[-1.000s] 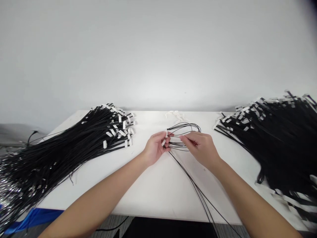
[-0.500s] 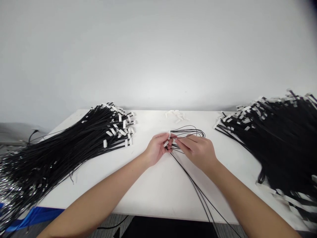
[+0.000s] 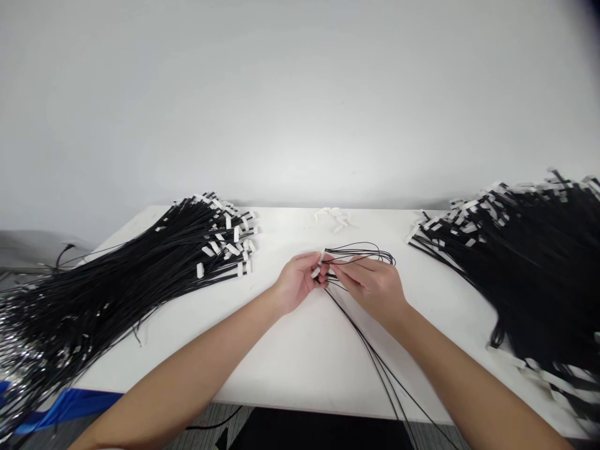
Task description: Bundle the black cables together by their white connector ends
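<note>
My left hand [image 3: 297,280] is closed around the white-tagged ends of a few thin black cables [image 3: 363,253] near the middle of the white table [image 3: 300,356]. My right hand [image 3: 372,284] pinches the same cables right beside the left fingertips. The cables loop out beyond my hands toward the wall, and their long tails run back past my right forearm and off the table's near edge [image 3: 389,381].
A big heap of black cables with white tags [image 3: 140,269] covers the table's left side. Another large heap [image 3: 525,256] fills the right side. A few small white pieces [image 3: 334,216] lie at the far edge by the wall. A blue strip [image 3: 60,406] shows below the left corner.
My right hand slid left until its fingertips met the left hand's. The cable loop has flattened and shifted slightly right.
</note>
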The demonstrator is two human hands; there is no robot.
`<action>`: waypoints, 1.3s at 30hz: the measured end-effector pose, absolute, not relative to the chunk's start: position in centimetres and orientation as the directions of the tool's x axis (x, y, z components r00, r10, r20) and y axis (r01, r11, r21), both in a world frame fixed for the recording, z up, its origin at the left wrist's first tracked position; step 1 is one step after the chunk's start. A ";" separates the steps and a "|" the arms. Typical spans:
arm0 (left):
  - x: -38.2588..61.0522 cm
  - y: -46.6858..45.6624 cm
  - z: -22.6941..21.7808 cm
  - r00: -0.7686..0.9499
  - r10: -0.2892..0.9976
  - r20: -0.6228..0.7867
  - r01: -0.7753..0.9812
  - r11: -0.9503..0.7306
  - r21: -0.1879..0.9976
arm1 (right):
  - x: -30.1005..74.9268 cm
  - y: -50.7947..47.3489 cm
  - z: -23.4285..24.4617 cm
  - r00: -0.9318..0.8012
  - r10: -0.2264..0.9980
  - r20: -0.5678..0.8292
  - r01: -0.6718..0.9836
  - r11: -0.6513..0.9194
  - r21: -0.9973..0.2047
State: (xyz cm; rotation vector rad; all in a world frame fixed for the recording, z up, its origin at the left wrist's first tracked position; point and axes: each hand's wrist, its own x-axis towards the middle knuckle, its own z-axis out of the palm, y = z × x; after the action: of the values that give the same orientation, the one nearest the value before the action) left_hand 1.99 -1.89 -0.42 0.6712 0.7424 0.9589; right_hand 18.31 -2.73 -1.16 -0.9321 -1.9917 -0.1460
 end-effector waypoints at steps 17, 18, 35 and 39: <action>2.0 -1.9 -0.1 0.367 0.877 -0.309 -0.490 0.465 0.738 | 18.1 -2.7 -1.0 -0.319 0.570 0.757 0.663 0.705 -0.251; 2.0 -1.9 -0.1 0.367 0.878 -0.308 -0.492 0.464 0.737 | 18.1 -2.7 -1.0 -0.321 0.569 0.757 0.662 0.706 -0.250; 1.9 -1.9 -0.3 0.381 0.885 -0.268 -0.499 0.441 0.746 | 18.2 -2.7 -1.2 -0.315 0.596 0.738 0.633 0.712 -0.304; 1.9 -1.9 -0.3 0.375 0.887 -0.269 -0.488 0.436 0.756 | 18.2 -2.7 -1.1 -0.317 0.588 0.745 0.621 0.722 -0.305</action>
State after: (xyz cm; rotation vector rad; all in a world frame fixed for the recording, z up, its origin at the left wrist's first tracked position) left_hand 1.93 -1.88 -0.32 0.6336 0.7375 0.9588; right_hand 18.19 -2.74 -1.08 -0.9210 -2.0053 -0.0461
